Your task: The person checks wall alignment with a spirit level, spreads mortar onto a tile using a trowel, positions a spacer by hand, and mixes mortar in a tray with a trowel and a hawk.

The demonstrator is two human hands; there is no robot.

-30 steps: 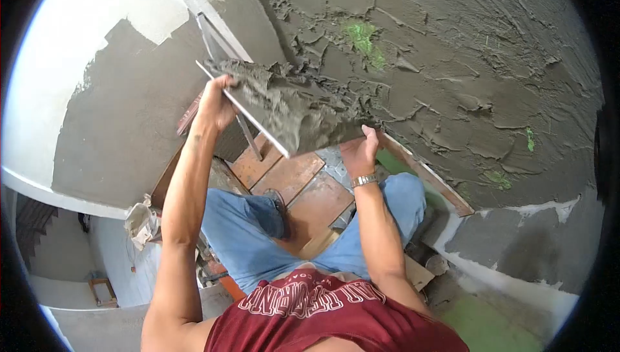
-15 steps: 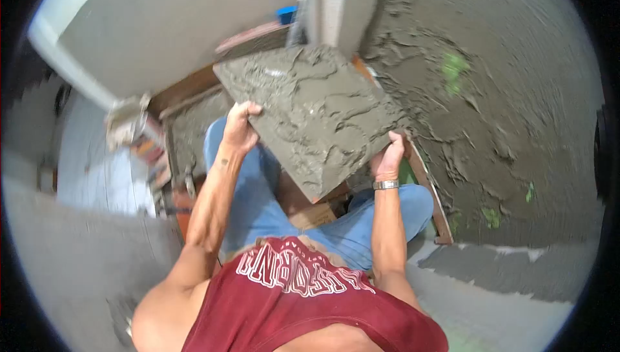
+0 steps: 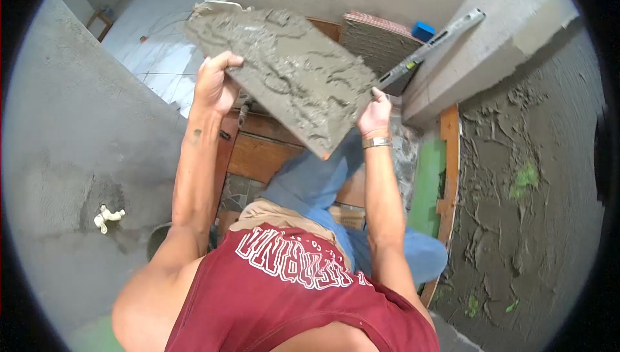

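A rectangular tile (image 3: 294,71) spread with wet grey mortar is held up in front of me, mortar side facing me and tilted. My left hand (image 3: 218,82) grips its lower left edge, thumb over the mortar face. At the right-hand edge, my right hand (image 3: 376,114) is closed around the tile, with a watch on that wrist. The fingers behind the tile are hidden. To the right, rough mortar (image 3: 497,210) with green patches covers the wall.
A spirit level (image 3: 429,48) leans by a pillar (image 3: 475,48), beside stacked tiles (image 3: 378,45) and a blue object (image 3: 423,31). A tap (image 3: 108,218) sticks out of the left wall. Wooden boards (image 3: 261,157) lie below the tile.
My view has turned left, bringing the tap and more tiled floor into sight. Both hands have carried the mortared tile leftward, away from the mortared wall.
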